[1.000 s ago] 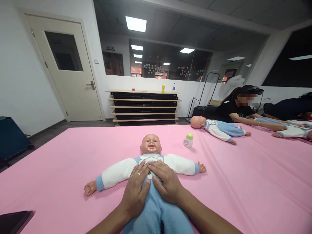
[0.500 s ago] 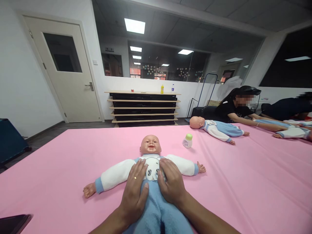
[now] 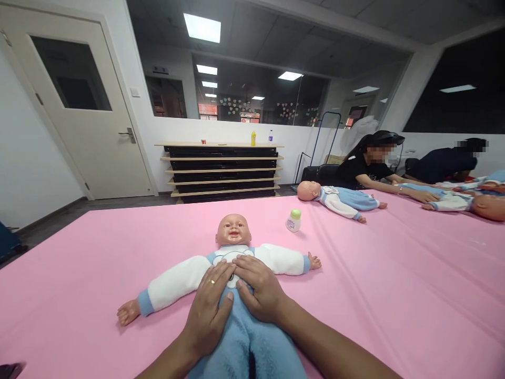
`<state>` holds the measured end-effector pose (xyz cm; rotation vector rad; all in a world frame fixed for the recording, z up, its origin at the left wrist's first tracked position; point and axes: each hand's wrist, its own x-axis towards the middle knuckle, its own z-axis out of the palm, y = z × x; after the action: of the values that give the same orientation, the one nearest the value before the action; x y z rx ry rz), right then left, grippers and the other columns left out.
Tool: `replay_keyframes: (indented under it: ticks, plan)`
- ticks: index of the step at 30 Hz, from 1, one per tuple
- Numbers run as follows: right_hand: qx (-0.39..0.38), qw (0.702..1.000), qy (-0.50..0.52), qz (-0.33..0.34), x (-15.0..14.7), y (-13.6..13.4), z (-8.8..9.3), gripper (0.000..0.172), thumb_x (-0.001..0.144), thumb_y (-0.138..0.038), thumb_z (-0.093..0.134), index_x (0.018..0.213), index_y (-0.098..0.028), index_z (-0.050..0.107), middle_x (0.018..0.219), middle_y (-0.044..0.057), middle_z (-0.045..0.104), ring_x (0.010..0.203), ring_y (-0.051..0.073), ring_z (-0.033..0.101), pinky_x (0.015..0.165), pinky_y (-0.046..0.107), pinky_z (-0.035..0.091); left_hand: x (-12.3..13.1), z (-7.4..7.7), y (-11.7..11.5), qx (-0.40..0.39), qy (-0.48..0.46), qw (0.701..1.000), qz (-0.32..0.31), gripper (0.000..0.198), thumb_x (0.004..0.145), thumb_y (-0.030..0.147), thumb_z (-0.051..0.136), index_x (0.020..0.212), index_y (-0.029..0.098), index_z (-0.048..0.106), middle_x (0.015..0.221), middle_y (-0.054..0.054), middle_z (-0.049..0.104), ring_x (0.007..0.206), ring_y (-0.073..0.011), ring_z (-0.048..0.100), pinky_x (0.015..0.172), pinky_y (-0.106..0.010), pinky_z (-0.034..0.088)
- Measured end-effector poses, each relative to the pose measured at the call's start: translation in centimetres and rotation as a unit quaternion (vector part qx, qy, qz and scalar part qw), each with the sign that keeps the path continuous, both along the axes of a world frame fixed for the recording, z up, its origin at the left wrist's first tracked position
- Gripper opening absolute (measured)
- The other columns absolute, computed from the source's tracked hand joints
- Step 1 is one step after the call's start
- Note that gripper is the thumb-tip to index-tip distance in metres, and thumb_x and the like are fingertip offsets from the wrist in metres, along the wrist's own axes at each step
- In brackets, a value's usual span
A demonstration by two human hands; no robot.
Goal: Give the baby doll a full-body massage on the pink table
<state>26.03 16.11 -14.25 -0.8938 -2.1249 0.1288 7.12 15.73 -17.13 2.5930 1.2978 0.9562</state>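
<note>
"Which step is shown?"
"At lower centre, the doll point(image 3: 241, 323) is touched across its front by the left hand point(image 3: 211, 301) and right hand point(image 3: 258, 289), laid flat, nothing gripped."
"Next?"
"Light, even contact seems called for."

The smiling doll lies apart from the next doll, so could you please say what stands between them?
In the head view, a green-capped bottle stands between the smiling doll and the next doll.
</note>
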Motion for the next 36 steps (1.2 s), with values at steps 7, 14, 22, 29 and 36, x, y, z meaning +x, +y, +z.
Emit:
replay_keyframes:
  ticks: [7, 14, 22, 29, 36]
  plan:
    - [-0.008, 0.988, 0.061, -0.144, -0.1, 0.3, -0.9, 0.039, 0.084, -0.025, 0.051, 0.120, -0.011, 0.061, 0.126, 0.014, 0.061, 0.119, 0.024, 0.056, 0.107, 0.043, 0.043, 0.1, -0.9, 0.5, -0.037, -0.065, 0.995, 0.067, 0.057, 0.091, 0.036, 0.041, 0.147, 0.027, 0.031, 0.154, -0.005, 0.029, 0.146, -0.0223, 0.026, 0.120, -0.053, 0.029]
    - [0.120, 0.992, 0.007, -0.042, 0.0, 0.0, -0.9, 0.020, 0.082, -0.023, 0.048, 0.094, -0.016, 0.062, 0.097, 0.009, 0.069, 0.104, 0.020, 0.062, 0.100, 0.037, 0.048, -0.1, -0.1, -0.5, 0.079, -0.089, 0.993, -0.019, 0.065, 0.088, 0.030, 0.043, 0.150, 0.030, 0.022, 0.156, -0.001, 0.025, 0.147, -0.0211, 0.024, 0.124, -0.043, 0.023]
    - [0.017, 0.998, -0.049, -0.025, 0.2, 0.7, -0.2, 0.035, 0.090, -0.027, 0.045, 0.120, -0.018, 0.059, 0.127, 0.005, 0.061, 0.126, 0.017, 0.051, 0.114, 0.034, 0.035, -0.3, -1.9, 1.2, 0.002, -0.022, 1.000, -0.015, 0.060, 0.092, 0.037, 0.038, 0.150, 0.034, 0.022, 0.154, 0.005, 0.030, 0.146, -0.0157, 0.027, 0.126, -0.042, 0.019]
    - [-0.012, 0.983, 0.028, -0.178, 0.0, 1.0, -1.6, 0.041, 0.084, -0.031, 0.052, 0.121, -0.013, 0.059, 0.128, 0.012, 0.059, 0.120, 0.021, 0.054, 0.111, 0.038, 0.039, -0.3, -2.5, 1.7, -0.028, -0.046, 0.997, 0.052, 0.059, 0.092, 0.043, 0.036, 0.149, 0.033, 0.025, 0.155, 0.002, 0.029, 0.147, -0.0194, 0.023, 0.123, -0.051, 0.024]
    - [0.122, 0.992, -0.005, -0.023, 0.1, 0.2, -0.9, 0.023, 0.081, -0.024, 0.049, 0.098, -0.015, 0.062, 0.105, 0.009, 0.068, 0.110, 0.018, 0.059, 0.103, 0.033, 0.045, -0.4, -0.8, 0.0, 0.079, -0.061, 0.995, -0.010, 0.064, 0.089, 0.034, 0.042, 0.149, 0.030, 0.025, 0.155, -0.001, 0.028, 0.146, -0.0217, 0.026, 0.124, -0.045, 0.024]
